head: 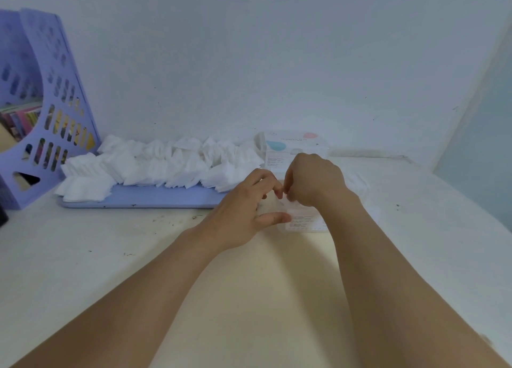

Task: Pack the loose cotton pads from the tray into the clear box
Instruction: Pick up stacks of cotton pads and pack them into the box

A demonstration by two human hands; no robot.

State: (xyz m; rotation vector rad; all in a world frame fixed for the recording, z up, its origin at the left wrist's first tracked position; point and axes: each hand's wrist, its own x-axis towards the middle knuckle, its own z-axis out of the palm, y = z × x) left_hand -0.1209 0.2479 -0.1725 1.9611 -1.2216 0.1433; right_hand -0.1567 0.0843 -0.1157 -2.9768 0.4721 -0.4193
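File rack (41, 123): lilac, far left, against the wall.
Tray (144, 197): lilac, on the counter (83, 257).
Pads (155, 165): heaped loose along the tray, some spilling over its left end.
Left hand (246, 209): fingers curled, thumb against the box (303, 220) edge.
Right hand (313, 180): fingers bunched over the box — what they hold, cannot tell.
Second box (293, 148): behind, by the wall.

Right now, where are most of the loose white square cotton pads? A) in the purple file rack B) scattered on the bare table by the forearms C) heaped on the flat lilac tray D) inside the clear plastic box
C: the white square cotton pads lie heaped along the flat lilac tray, left of both hands.
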